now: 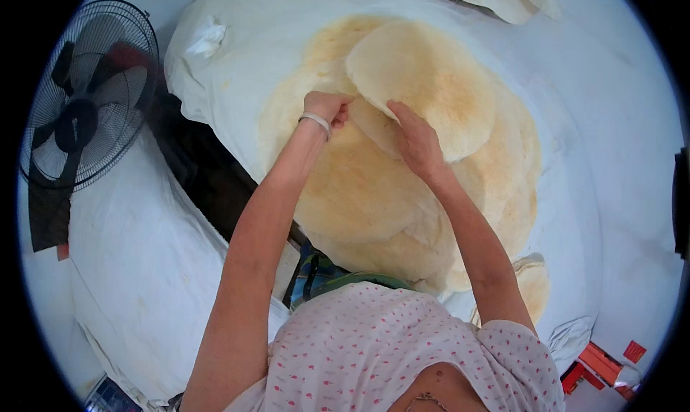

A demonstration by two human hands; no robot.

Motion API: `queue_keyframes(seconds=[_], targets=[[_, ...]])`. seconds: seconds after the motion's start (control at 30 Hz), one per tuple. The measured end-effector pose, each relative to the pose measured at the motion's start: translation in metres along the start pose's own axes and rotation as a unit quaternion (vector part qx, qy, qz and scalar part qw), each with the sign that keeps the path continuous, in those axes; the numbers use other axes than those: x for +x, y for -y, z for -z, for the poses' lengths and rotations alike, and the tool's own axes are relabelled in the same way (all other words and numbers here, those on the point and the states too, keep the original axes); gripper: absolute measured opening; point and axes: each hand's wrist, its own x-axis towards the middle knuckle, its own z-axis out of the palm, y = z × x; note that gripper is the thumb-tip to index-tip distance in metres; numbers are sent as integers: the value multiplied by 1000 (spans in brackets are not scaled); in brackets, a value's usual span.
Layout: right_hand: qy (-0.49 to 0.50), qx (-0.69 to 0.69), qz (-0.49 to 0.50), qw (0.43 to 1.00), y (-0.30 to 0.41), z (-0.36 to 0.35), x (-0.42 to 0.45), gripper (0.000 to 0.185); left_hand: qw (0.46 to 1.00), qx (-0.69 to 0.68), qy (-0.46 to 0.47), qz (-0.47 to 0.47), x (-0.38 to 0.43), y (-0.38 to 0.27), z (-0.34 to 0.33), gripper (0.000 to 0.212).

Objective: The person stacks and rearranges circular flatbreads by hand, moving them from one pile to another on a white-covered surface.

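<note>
A broad pile of thin, round, pale-brown flatbreads [356,188] lies on a white cloth in front of me. The uppermost flatbread [447,88] sits at the pile's far right, its near-left edge lifted a little. My right hand [418,142] has its fingers at that edge, and the thumb is hidden. My left hand [328,109], a light band around its wrist, hovers over or rests on the pile just left of the same flatbread. Its fingers are curled; whether they pinch anything cannot be seen.
A black fan [78,123] stands at the left. White cloth [232,83] spreads under the flatbreads, and a second cloth-covered surface [140,250] is at my left, past a dark gap [199,164]. More flatbreads [533,288] lie by my right elbow. Red items [593,363] sit lower right.
</note>
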Motion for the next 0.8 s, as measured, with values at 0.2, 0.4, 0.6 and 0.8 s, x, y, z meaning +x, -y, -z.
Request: queue_keyframes(seconds=[0.2,0.4,0.6,0.8], targets=[[36,-65,16,997,18,-2,4,42,994,106,15,-33,-8,1,1,25],[-19,-91,39,995,34,-5,-3,44,986,-119,110,-25,-11,-1,-9,7],[156,-8,-180,971,-9,-9,16,44,976,12,36,-213,-27,39,-33,21],[-67,180,-219,957,-78,142,86,35,627,572,70,-524,-99,124,-34,47]])
